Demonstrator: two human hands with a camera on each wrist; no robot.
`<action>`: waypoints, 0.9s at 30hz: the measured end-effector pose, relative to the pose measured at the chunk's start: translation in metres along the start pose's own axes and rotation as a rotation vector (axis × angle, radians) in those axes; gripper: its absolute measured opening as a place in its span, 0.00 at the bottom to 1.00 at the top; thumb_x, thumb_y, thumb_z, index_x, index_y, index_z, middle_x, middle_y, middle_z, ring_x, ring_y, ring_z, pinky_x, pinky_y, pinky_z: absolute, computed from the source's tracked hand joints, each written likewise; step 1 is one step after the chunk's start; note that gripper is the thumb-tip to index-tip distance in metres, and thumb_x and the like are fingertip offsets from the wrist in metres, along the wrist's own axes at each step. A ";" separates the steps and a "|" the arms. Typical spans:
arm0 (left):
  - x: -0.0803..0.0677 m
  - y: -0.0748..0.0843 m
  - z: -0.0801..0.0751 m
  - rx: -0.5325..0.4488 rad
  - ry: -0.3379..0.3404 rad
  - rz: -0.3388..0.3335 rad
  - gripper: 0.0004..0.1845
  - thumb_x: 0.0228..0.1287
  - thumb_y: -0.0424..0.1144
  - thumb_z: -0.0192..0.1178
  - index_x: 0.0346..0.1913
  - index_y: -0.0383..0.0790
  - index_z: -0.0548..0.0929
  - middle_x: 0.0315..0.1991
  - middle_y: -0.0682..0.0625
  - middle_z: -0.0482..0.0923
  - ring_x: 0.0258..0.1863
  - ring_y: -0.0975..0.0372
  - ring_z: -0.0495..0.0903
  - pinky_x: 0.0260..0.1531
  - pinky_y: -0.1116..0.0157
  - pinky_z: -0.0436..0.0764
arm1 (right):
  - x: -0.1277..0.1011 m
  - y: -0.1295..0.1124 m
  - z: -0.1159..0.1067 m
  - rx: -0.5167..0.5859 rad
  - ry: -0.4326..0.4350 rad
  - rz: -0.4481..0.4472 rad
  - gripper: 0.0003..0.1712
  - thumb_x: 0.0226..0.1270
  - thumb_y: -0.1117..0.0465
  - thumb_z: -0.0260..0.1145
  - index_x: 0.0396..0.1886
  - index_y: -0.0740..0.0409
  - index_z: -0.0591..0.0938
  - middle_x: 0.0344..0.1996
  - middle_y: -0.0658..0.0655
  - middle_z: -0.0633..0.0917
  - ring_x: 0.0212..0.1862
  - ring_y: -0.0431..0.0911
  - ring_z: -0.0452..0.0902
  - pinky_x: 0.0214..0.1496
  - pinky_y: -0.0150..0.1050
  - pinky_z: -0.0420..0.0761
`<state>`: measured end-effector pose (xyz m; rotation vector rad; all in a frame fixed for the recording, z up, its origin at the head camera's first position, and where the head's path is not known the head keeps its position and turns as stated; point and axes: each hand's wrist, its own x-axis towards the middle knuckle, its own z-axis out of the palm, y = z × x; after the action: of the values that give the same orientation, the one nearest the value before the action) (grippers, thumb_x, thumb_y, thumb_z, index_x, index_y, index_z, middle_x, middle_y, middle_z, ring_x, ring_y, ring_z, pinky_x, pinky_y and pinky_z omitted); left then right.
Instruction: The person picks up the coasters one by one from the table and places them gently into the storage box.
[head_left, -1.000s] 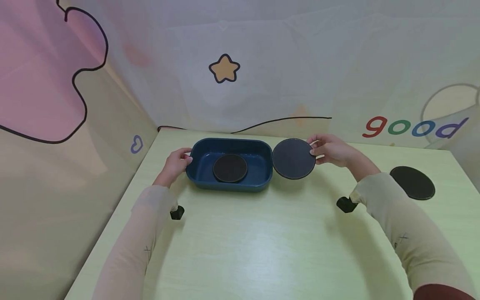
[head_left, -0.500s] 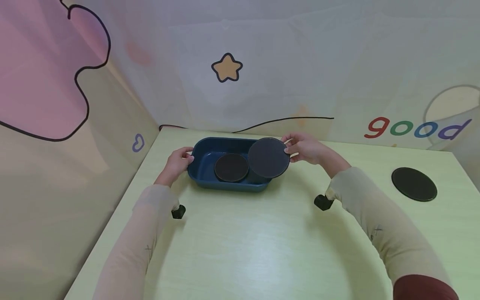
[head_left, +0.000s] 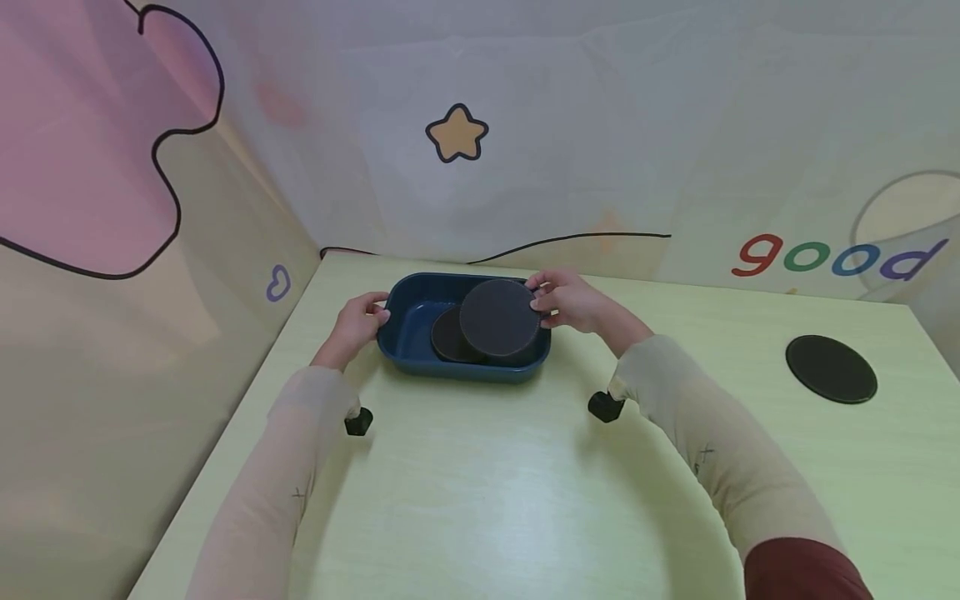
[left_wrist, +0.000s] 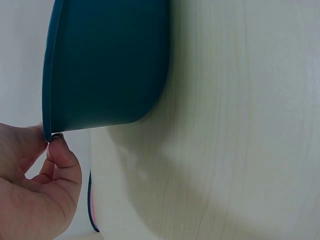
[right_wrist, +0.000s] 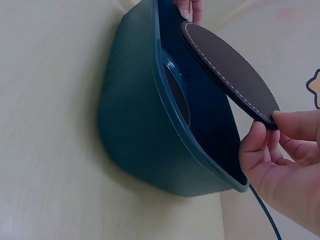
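While the left hand (head_left: 351, 327) pinches the tub (head_left: 457, 372), the right hand (head_left: 570, 302) pinches a disc (head_left: 498, 317). Another disc (head_left: 447, 336) lies inside.

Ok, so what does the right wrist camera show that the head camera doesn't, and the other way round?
Only the right wrist view shows the gap between the held disc and the lower disc, and it makes the held disc's pale edge stitching plain.

Only the head view shows the third disc on the table, the word "good" and the purple heart.

Both show the blue tub, the right hand pinching the held disc, and at least part of the left hand and the star.
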<state>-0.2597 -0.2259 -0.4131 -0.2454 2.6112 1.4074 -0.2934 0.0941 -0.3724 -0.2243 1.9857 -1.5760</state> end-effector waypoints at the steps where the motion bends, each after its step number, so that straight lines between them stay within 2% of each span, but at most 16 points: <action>1: 0.000 0.000 0.000 0.003 0.000 0.001 0.21 0.66 0.32 0.45 0.61 0.37 0.64 0.39 0.45 0.67 0.34 0.59 0.70 0.29 0.72 0.75 | 0.002 0.001 0.003 0.009 0.003 0.000 0.15 0.63 0.72 0.50 0.49 0.64 0.63 0.31 0.53 0.65 0.30 0.44 0.65 0.31 0.35 0.72; 7: 0.001 0.000 0.000 -0.005 -0.001 0.001 0.20 0.66 0.32 0.45 0.61 0.37 0.65 0.39 0.45 0.66 0.33 0.59 0.70 0.28 0.73 0.75 | 0.015 0.007 0.020 0.091 0.048 0.019 0.14 0.61 0.74 0.51 0.47 0.63 0.65 0.26 0.51 0.67 0.25 0.41 0.66 0.27 0.33 0.73; 13: 0.002 -0.001 0.000 -0.012 0.002 -0.004 0.21 0.66 0.32 0.45 0.61 0.38 0.64 0.40 0.44 0.67 0.33 0.59 0.70 0.29 0.73 0.75 | 0.024 0.011 0.032 0.120 0.095 0.035 0.14 0.60 0.74 0.51 0.46 0.62 0.66 0.24 0.51 0.67 0.24 0.41 0.66 0.26 0.33 0.72; 20: 0.001 -0.001 0.000 -0.016 0.001 -0.007 0.21 0.66 0.32 0.45 0.61 0.37 0.65 0.40 0.43 0.67 0.34 0.59 0.69 0.31 0.71 0.75 | 0.033 0.014 0.043 0.165 0.146 0.048 0.11 0.60 0.74 0.51 0.42 0.60 0.67 0.26 0.52 0.70 0.23 0.41 0.69 0.25 0.33 0.72; 27: -0.001 0.001 -0.001 -0.016 -0.001 -0.014 0.21 0.66 0.32 0.45 0.62 0.37 0.64 0.41 0.43 0.67 0.35 0.58 0.69 0.35 0.68 0.77 | 0.041 0.019 0.051 0.186 0.199 0.077 0.13 0.59 0.74 0.52 0.43 0.61 0.68 0.28 0.53 0.70 0.23 0.41 0.69 0.24 0.32 0.73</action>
<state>-0.2592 -0.2257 -0.4116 -0.2640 2.5928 1.4246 -0.2952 0.0380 -0.4101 0.0852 1.9509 -1.7781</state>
